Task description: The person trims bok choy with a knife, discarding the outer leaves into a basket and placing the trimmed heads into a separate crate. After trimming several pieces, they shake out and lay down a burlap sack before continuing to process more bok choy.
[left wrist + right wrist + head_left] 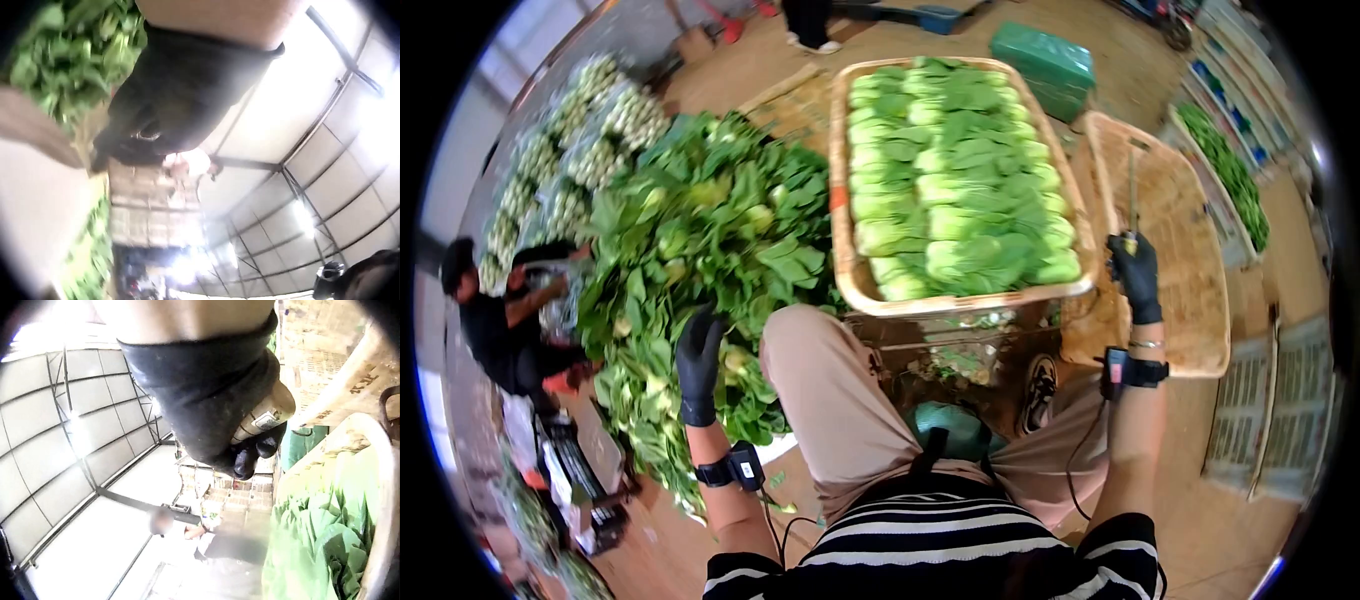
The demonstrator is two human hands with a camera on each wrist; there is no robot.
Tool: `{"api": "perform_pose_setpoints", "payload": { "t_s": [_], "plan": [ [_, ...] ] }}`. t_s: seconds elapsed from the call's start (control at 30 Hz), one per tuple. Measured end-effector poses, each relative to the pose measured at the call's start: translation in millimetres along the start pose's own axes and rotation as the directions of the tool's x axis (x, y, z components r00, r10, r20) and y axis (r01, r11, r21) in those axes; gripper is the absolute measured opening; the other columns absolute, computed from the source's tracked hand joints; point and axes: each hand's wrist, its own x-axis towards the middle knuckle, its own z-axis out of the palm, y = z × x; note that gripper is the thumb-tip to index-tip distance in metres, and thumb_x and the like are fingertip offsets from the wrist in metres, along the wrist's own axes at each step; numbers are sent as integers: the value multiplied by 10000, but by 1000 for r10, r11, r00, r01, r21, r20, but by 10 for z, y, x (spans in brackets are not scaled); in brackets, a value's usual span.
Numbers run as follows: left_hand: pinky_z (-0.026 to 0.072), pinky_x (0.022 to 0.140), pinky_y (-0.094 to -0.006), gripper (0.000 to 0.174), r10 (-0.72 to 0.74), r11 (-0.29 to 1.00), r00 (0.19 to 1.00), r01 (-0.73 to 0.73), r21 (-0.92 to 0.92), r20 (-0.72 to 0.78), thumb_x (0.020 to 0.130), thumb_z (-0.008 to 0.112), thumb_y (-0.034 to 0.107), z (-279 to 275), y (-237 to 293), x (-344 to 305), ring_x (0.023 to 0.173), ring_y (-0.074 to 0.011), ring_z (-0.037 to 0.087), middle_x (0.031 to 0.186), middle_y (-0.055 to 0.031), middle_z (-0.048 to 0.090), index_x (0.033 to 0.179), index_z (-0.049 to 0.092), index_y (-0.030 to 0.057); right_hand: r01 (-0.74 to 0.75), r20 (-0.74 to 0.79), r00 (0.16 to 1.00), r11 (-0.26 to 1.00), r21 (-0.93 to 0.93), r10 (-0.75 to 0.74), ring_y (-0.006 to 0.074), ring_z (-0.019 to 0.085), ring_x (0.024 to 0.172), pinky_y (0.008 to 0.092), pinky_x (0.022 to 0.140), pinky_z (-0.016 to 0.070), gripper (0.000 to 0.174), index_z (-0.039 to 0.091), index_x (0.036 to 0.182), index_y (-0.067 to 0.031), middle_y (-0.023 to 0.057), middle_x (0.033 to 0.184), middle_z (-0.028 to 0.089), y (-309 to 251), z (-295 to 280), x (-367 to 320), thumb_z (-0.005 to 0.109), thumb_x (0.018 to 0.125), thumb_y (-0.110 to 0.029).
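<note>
My right hand (1138,275), in a black glove, grips a knife by its light-coloured handle (269,417). The thin knife blade (1133,190) points away from me, over a tan plastic crate (1200,235) on the right. In the right wrist view, gloved fingertips (245,461) curl round the handle. My left hand (698,362), also gloved in black, holds nothing and hovers beside my knee, against a large heap of loose leafy greens (700,240). Ahead of my knees a tan crate (1090,262) holds neat rows of trimmed bok choy (960,170).
Bags of pale-stemmed vegetables (565,150) are stacked at the far left, where a seated person (500,325) works. A green box (1045,70) stands behind the bok choy crate. Another crate of greens (1225,170) is at the far right. Leaf scraps (960,360) litter the floor between my feet.
</note>
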Motion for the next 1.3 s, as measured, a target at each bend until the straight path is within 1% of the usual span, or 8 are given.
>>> {"api": "perform_pose_setpoints", "payload": {
  "t_s": [0.23,0.3,0.37,0.5,0.57,0.9,1.0,1.3],
  "plan": [
    [456,775,-286,321,126,990,837,-142,-12,533,812,551,81,2211,697,931,896,-184,587,971,-132,612,1122,504,8,-33,-25,999,997,63,35,79,513,459,201,412,403,265,562,1041,-34,38,757,632,-315,-295,-117,579,784,-99],
    [453,774,-350,351,318,726,789,-559,401,525,748,578,92,2574,659,971,874,-262,588,961,-159,604,1088,524,28,-43,-12,999,992,-121,41,91,534,458,211,413,410,256,562,1029,-24,50,765,635,-233,-384,-91,574,782,-93],
    [444,721,-409,333,428,529,718,-692,492,549,674,579,95,2757,502,1037,815,-319,569,894,-168,597,1002,552,47,16,-8,1000,981,-195,-17,128,554,446,246,418,422,256,578,1011,-36,69,695,622,-151,-439,-59,592,768,-114],
    [440,560,-388,102,141,51,868,-486,872,476,675,523,99,2644,-32,1146,658,-232,576,695,-85,575,760,578,109,129,83,991,904,-407,-103,91,498,448,233,429,401,253,571,1015,-27,43,701,595,1,-495,-77,584,773,-100],
    [433,515,-366,75,316,-17,830,-480,877,460,688,511,106,2632,-390,1245,612,-201,572,669,-60,573,702,580,132,151,114,987,914,-377,-116,116,524,430,259,418,413,271,579,1020,-44,62,641,582,-2,-459,-70,609,767,-136],
    [430,597,-407,235,334,153,739,-655,740,585,628,594,101,2537,-237,1307,701,-284,549,774,-131,520,838,503,45,183,220,968,943,-277,-123,95,496,444,239,406,399,297,551,1068,-33,39,679,556,83,-103,-43,565,773,-64],
    [455,646,-396,506,69,190,750,-657,729,658,427,737,175,2514,90,1303,773,-296,546,845,-143,523,865,526,36,304,264,941,877,-373,-213,180,530,518,329,490,416,274,569,996,-20,138,641,552,76,-59,-78,591,743,-122],
    [433,802,-393,714,-12,458,740,-594,662,672,501,768,274,2365,100,1357,941,-348,514,962,-206,538,1074,453,-13,434,255,899,803,-408,-356,390,555,650,415,559,445,270,571,940,-45,213,696,576,247,3,-36,615,721,-197]
  ]
}}
